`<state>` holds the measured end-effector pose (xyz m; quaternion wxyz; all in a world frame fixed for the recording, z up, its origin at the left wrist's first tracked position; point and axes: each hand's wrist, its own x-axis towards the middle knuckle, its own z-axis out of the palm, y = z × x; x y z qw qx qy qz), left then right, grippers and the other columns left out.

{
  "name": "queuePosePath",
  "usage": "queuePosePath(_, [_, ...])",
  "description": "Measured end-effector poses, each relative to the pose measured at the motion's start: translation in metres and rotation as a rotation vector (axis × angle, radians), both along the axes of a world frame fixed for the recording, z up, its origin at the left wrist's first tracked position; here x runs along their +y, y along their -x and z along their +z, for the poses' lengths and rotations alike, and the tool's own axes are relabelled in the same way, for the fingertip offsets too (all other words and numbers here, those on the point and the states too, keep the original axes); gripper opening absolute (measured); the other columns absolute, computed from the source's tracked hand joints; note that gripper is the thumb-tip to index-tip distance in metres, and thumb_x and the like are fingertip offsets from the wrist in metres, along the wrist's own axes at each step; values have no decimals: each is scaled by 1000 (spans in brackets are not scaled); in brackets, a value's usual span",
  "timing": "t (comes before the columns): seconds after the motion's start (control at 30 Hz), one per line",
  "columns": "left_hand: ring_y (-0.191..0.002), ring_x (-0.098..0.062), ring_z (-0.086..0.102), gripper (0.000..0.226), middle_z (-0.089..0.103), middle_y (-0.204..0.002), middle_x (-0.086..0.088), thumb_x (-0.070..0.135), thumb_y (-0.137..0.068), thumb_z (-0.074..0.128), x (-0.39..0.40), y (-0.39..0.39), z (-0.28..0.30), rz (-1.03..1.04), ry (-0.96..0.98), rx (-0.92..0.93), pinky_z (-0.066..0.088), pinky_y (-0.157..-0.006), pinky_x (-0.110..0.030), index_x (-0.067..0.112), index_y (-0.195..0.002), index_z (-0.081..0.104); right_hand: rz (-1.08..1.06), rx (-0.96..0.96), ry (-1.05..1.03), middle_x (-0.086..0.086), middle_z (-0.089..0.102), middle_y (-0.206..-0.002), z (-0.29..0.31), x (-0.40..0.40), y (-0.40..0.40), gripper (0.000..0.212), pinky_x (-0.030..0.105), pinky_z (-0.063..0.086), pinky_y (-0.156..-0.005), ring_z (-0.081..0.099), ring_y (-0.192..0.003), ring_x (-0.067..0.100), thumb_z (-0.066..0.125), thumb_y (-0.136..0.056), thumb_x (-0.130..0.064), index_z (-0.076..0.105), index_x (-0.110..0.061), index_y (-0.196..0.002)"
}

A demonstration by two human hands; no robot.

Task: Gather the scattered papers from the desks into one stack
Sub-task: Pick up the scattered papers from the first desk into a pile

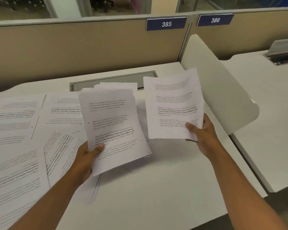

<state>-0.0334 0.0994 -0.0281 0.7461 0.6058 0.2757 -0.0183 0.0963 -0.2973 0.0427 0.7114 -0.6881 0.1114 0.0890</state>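
Note:
My left hand (86, 161) grips a thick stack of printed papers (113, 123) by its lower left corner and holds it above the white desk (156, 188). My right hand (201, 131) pinches a thinner bunch of sheets (173, 103) at its lower right corner, lifted beside the stack with a small gap between the two. Several loose printed papers (20, 130) lie spread over the left part of the desk, some overlapping and turned at different angles. More sheets lie partly hidden under the held stack.
A grey cable hatch (113, 80) is set into the desk behind the papers. A beige partition (73, 47) with signs 385 and 386 closes the back. A rounded white divider (219, 83) separates this desk from the neighbouring desk (264, 122) on the right.

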Motion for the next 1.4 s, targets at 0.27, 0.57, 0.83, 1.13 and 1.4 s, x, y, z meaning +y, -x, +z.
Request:
queuePosePath(0.27, [-117, -27, 80, 30, 82, -131, -4, 26, -104, 72, -29, -1, 28, -173, 111, -89, 69, -81, -42, 37, -130, 78, 238, -10, 388, -29, 64, -116, 1, 96, 79, 58, 19, 56, -83, 63, -104, -10, 88, -87, -26, 49, -37, -130])
queuePosePath(0.57, [-113, -36, 81, 32, 82, -127, -14, 34, -97, 80, -32, 22, 50, -320, 171, -57, 69, -78, -42, 30, -128, 81, 492, 313, -46, 4, 76, -135, 38, 69, 35, 48, 45, 67, -90, 77, -118, 30, 71, -101, -39, 60, -24, -144])
queuePosePath(0.83, [-127, -36, 75, 65, 76, -144, -5, 81, -94, 57, 12, 43, 47, -177, 303, -28, 67, -90, -59, 41, -143, 70, 544, 55, 76, 2, 73, -141, 13, 140, 34, 49, 45, 61, -104, 74, -124, 21, 76, -100, -16, 62, -16, -147])
queuePosePath(1.13, [-109, -28, 82, 54, 84, -127, -2, 20, -85, 81, 56, 76, 32, -56, -33, -21, 70, -79, -38, 26, -137, 69, 310, -120, 582, 5, 77, -120, -36, 168, 0, 38, 43, 59, -99, 72, -116, 28, 84, -91, -39, 75, -13, -118])
queuePosePath(1.4, [-106, -29, 83, 50, 84, -126, -2, 17, -88, 80, 79, 81, 24, -8, -27, -5, 70, -76, -37, 26, -135, 70, 355, 133, 1274, 19, 46, -150, -48, 121, -72, 125, 46, 47, -110, 42, -144, 35, 93, -64, -67, 38, 4, -151])
